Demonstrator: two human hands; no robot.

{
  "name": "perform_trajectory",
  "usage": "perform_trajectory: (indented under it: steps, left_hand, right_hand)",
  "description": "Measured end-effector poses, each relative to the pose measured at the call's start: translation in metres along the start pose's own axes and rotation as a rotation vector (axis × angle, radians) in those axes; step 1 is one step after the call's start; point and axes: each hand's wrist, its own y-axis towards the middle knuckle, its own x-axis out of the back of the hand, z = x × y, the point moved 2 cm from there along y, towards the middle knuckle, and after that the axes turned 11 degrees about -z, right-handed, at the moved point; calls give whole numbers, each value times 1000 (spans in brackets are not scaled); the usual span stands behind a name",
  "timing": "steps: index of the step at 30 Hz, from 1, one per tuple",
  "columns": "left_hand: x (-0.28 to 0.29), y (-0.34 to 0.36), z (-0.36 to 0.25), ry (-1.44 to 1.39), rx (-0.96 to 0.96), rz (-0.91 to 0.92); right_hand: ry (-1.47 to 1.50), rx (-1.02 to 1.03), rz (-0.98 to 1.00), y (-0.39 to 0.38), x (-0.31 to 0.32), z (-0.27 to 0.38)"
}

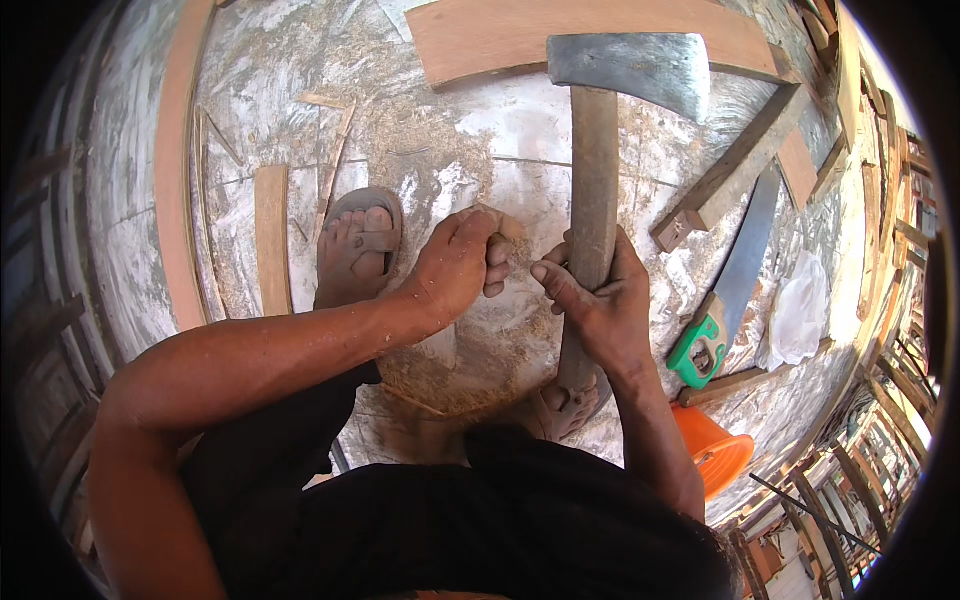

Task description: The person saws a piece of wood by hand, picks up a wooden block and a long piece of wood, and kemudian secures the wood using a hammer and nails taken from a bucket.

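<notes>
My right hand (pixel 590 300) is closed round the wooden handle (pixel 595 170) of an axe, whose steel head (pixel 628 75) points to the right at the handle's top. The axe stands roughly vertical in the picture, its lower end by my right foot. Just left of the handle, my left hand (pixel 460 265) is closed, fingers curled; a small pale tan piece shows above its knuckles, too unclear to name. My sandalled left foot (pixel 350 250) is beyond my left forearm.
Dusty floor (pixel 510 140) holds planks (pixel 180 160), a short board (pixel 272 230), a wooden beam (pixel 740 150), a green-handled handsaw (pixel 745 245), a white plastic bag (pixel 800 310) and an orange bucket (pixel 715 450). Several wooden frames (pixel 860 480) stand along the right.
</notes>
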Motion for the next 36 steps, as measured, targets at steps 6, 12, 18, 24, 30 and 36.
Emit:
perform_trajectory:
  steps: [6, 12, 18, 24, 30, 36]
  left_hand:
    - [-23, -13, -11, 31, -148, -12]
    - [-35, -20, -7, 19, -164, 61]
    - [-50, -26, 6, -81, -217, 11]
    - [-40, -30, 7, -65, -252, -75]
    - [9, 14, -53, 293, -703, -392]
    - [54, 70, -115, 430, -1206, -471]
  right_hand:
    - [40, 77, -62, -3, 10, 8]
    - [219, 59, -24, -4, -4, 6]
    - [189, 24, -81, -4, -6, 5]
    - [152, 96, -118, 5, -9, 0]
    - [147, 15, -67, 11, -7, -1]
    - [101, -43, -7, 6, -8, -8]
